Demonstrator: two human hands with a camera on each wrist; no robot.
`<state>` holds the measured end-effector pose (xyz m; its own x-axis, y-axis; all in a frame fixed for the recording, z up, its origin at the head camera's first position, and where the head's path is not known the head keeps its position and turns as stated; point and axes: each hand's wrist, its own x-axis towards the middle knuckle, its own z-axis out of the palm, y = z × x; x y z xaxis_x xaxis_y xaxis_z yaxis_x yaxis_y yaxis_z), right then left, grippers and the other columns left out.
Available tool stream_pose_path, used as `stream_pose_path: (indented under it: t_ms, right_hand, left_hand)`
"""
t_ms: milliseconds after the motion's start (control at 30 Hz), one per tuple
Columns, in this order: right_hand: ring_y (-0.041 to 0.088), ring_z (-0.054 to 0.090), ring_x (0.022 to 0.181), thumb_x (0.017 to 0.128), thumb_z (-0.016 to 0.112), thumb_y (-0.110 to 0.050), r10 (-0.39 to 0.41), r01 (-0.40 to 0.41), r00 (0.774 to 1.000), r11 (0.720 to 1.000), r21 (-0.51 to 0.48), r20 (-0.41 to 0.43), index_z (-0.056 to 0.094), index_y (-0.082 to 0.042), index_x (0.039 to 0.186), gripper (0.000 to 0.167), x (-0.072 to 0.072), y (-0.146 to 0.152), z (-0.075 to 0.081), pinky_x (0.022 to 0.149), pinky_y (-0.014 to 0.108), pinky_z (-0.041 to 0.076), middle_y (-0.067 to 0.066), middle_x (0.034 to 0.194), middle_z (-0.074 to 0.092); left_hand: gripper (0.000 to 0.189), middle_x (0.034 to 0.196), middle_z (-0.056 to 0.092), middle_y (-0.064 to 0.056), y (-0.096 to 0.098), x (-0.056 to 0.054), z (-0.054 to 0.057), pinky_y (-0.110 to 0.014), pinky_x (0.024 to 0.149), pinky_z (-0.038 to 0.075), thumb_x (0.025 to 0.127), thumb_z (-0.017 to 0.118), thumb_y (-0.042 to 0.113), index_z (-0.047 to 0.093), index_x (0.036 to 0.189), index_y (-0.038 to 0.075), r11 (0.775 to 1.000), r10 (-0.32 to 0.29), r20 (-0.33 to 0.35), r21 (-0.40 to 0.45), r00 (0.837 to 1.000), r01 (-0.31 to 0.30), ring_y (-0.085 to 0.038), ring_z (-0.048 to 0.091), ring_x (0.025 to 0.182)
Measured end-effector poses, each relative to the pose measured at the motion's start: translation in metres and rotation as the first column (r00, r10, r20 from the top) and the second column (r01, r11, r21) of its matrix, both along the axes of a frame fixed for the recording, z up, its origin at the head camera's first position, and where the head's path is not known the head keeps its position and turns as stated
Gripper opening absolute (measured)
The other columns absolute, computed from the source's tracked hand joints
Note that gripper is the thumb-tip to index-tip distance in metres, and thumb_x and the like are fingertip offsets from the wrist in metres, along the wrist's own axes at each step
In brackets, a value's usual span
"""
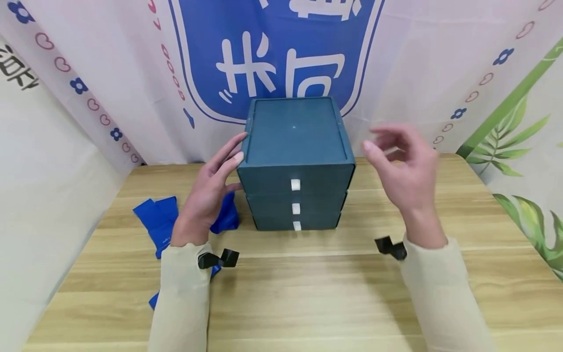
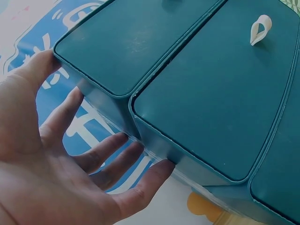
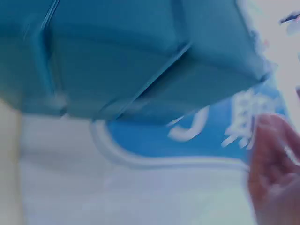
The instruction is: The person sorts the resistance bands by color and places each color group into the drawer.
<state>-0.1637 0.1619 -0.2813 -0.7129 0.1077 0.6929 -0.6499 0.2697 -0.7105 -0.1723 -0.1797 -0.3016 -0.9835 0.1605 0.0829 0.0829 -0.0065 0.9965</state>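
Standing on the worktop (image 1: pixel 308 293), a dark-teal three-drawer storage box (image 1: pixel 294 137) bears white loop pulls (image 1: pixel 295 185); the outspread left hand (image 1: pixel 205 190) touches its side; the right hand (image 1: pixel 409 173), loosely curved, holds nothing.

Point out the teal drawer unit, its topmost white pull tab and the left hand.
Teal drawer unit (image 1: pixel 294 142), head view: its top panel.
Topmost white pull tab (image 1: pixel 295 185), head view: its front face.
Left hand (image 1: pixel 205 189), head view: the back of the hand.
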Motion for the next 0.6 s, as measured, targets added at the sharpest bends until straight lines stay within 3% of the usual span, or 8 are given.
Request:
stream_pose_path:
  t_ms: [33,67,133,233,300,433,600]
  right_hand:
    - [0.008,0.070,0.102,0.099,0.075,-0.020,0.009,-0.016,0.993,0.998,0.056,0.119,0.073,-0.010,0.133,0.036,-0.007,0.005,0.001,0.084,0.022,0.057,-0.006,0.115,0.076]
    - [0.012,0.068,0.118,0.102,0.072,-0.026,0.036,-0.063,0.972,0.992,0.111,0.234,0.066,-0.018,0.146,0.045,-0.014,0.008,0.001,0.094,0.028,0.059,-0.004,0.132,0.072]
    - [0.022,0.056,0.144,0.108,0.063,-0.032,0.126,-0.202,0.905,0.968,0.149,0.407,0.048,-0.029,0.162,0.056,-0.026,0.014,0.000,0.112,0.045,0.055,0.000,0.161,0.054]
    - [0.034,0.041,0.159,0.113,0.052,-0.035,0.260,-0.376,0.811,0.918,0.126,0.524,0.034,-0.036,0.169,0.059,-0.039,0.021,-0.002,0.118,0.065,0.047,-0.001,0.178,0.030]
    - [0.034,0.038,0.160,0.114,0.051,-0.036,0.304,-0.447,0.764,0.886,0.127,0.569,0.033,-0.041,0.169,0.058,-0.043,0.024,-0.002,0.119,0.066,0.045,-0.005,0.179,0.025]
    - [0.029,0.039,0.159,0.112,0.054,-0.034,0.315,-0.513,0.717,0.842,0.165,0.621,0.038,-0.045,0.165,0.057,-0.045,0.028,0.000,0.116,0.056,0.048,-0.014,0.177,0.027]
    - [0.027,0.046,0.154,0.111,0.059,-0.031,0.323,-0.506,0.717,0.851,0.142,0.617,0.044,-0.040,0.163,0.055,-0.045,0.029,0.004,0.100,0.036,0.059,-0.006,0.172,0.039]
  left_hand:
    - [0.050,0.171,0.043,0.004,0.000,0.000,-0.001,-0.070,0.119,0.039,0.111,0.055,0.043,0.047,0.161,0.044,1.000,0.003,0.004,0.001,1.000,-0.003,-0.024,0.041,0.154]
    - [0.051,0.171,0.043,0.004,0.000,0.000,-0.001,-0.071,0.119,0.038,0.111,0.056,0.043,0.047,0.161,0.045,1.000,0.005,0.007,-0.002,1.000,-0.005,-0.024,0.040,0.155]
    - [0.051,0.172,0.042,0.004,-0.001,0.000,-0.003,-0.071,0.119,0.038,0.111,0.056,0.044,0.047,0.161,0.044,1.000,0.008,0.015,0.000,1.000,-0.008,-0.024,0.038,0.156]
    - [0.051,0.172,0.041,0.004,-0.001,0.000,-0.007,-0.070,0.119,0.038,0.111,0.056,0.044,0.047,0.162,0.044,1.000,0.005,0.024,-0.002,1.000,-0.005,-0.024,0.038,0.156]
    - [0.052,0.173,0.041,0.004,-0.001,0.000,-0.010,-0.069,0.119,0.039,0.111,0.055,0.043,0.046,0.162,0.043,1.000,0.001,0.025,-0.007,1.000,-0.001,-0.025,0.039,0.156]
    - [0.052,0.173,0.041,0.003,-0.001,0.000,-0.011,-0.069,0.117,0.041,0.112,0.053,0.041,0.044,0.163,0.042,1.000,-0.009,0.017,-0.008,1.000,0.009,-0.026,0.041,0.155]
    - [0.052,0.172,0.042,0.004,-0.002,-0.001,-0.006,-0.069,0.117,0.042,0.112,0.052,0.042,0.044,0.163,0.042,1.000,-0.009,0.005,-0.001,1.000,0.009,-0.026,0.041,0.155]
